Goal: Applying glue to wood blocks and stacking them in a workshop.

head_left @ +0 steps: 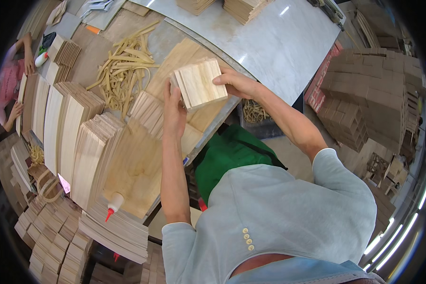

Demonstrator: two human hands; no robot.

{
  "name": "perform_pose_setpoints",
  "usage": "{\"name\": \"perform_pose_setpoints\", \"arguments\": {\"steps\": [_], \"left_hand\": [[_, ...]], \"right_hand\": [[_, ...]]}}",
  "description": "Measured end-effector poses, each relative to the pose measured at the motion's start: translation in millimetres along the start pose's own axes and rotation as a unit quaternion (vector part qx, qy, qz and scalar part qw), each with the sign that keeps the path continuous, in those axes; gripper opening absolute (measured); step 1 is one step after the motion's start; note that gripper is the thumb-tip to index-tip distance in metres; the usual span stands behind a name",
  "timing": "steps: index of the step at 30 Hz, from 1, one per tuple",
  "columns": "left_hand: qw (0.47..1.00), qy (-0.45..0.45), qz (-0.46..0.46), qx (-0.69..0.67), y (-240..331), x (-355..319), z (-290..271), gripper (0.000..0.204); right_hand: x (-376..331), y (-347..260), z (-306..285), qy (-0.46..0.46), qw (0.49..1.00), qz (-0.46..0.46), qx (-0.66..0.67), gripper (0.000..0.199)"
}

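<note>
Between my two hands is a stack of square, pale wooden boards [204,85], held above the workbench with one flat face turned up. My left hand [175,106] grips the stack's left edge, with its thumb along the side. On the right side, my right hand [236,83] clasps the stack, its thumb resting on the upper face and its other fingers mostly hidden. Just below and left of the stack, a row of thin wooden pieces [147,113] lies on a plywood sheet [132,163].
Curly wood strips [123,66] are heaped beyond my left hand. Tall panel stacks [92,156] stand at left, near a red-tipped glue bottle [116,201]. A pale smooth tabletop [265,42] lies ahead; brown stacks [364,90] rise at right. Another person's hand [15,111] is far left.
</note>
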State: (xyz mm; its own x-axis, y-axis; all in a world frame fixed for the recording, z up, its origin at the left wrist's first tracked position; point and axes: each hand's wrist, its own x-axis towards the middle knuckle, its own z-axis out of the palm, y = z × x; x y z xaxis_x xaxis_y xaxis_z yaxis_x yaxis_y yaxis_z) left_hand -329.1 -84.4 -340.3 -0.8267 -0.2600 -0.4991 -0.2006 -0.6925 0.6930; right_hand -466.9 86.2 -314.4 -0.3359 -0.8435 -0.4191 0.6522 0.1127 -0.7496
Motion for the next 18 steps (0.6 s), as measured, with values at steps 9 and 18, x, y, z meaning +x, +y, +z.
{"name": "perform_pose_setpoints", "arguments": {"steps": [9,18], "left_hand": [[0.990,0.104,0.082,0.058,-14.9,-10.1,-2.5,0.095],[0.985,0.127,0.117,-0.006,-15.3,-25.4,-19.5,0.088]], "right_hand": [[-1.0,1.9,10.9,0.183,0.930,-0.081,-0.310,0.055],[-0.8,-15.5,-8.0,0.170,0.972,-0.136,0.085,0.043]]}}
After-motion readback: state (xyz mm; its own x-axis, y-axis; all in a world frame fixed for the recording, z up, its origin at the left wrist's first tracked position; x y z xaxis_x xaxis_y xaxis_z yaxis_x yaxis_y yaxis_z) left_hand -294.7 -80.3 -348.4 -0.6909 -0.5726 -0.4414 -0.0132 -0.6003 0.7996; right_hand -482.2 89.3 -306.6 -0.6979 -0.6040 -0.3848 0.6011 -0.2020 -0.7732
